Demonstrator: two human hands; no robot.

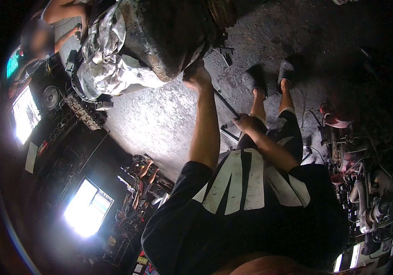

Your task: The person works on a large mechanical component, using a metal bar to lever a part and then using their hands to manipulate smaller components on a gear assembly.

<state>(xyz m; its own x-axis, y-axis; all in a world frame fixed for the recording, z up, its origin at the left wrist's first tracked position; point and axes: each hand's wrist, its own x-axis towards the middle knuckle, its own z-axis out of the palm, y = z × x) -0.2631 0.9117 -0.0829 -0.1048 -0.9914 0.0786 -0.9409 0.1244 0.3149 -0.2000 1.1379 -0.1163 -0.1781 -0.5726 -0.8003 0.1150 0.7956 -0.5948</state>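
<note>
- Grasps the dark bar (226,103) in the right hand (243,123), below and right of the large dark casing (171,34).
- Curls the left hand (197,78) at the casing's lower edge; cannot tell its grip.
- Shows crumpled silvery sheeting (104,52) left of the casing.

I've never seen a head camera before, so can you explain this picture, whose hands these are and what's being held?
There is no robot here: a person works bare-handed, and a head-worn camera with a wide, curved view looks down past their dark shirt. The right hand holds a dark rod that slants up toward the left hand. The left hand is at the edge of a big dark piece; whether it grips anything is hard to tell. A crumpled silvery sheet shows beside that piece. On the grey floor, a small bracket-like thing lies near the person's shoes.
</note>
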